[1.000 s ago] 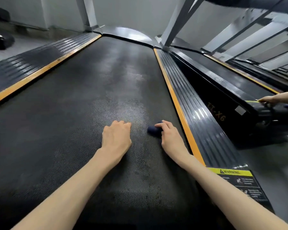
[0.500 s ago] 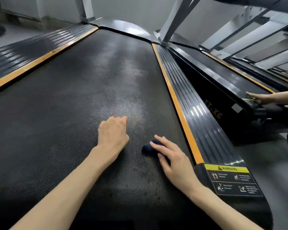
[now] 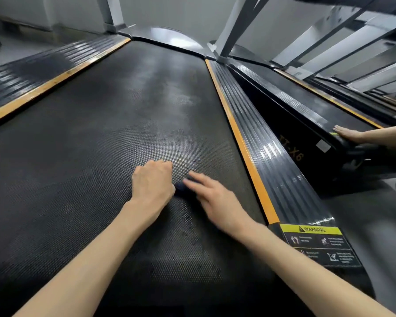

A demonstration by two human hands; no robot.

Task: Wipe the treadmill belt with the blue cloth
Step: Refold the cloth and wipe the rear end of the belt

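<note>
Pressing down on the blue cloth (image 3: 180, 186), the right hand (image 3: 213, 199) lies with its fingers straight and flat, released rather than curled round the fabric; its outline is motion-blurred. The cloth, a small dark blue wad, lies on the treadmill belt (image 3: 96, 138) toward its near end, between the two hands, and is largely covered by the right fingers. The left hand (image 3: 152, 183) rests just beside the cloth, fingers curled under into a loose fist, knuckles on the belt, with nothing seen in its grasp. Right of the belt runs a ribbed side rail (image 3: 272, 161) edged by an orange stripe, with a yellow warning label (image 3: 311, 229) at its near end. On the neighbouring treadmill (image 3: 290, 104) another person's hand (image 3: 349, 135) lies flat.
</note>
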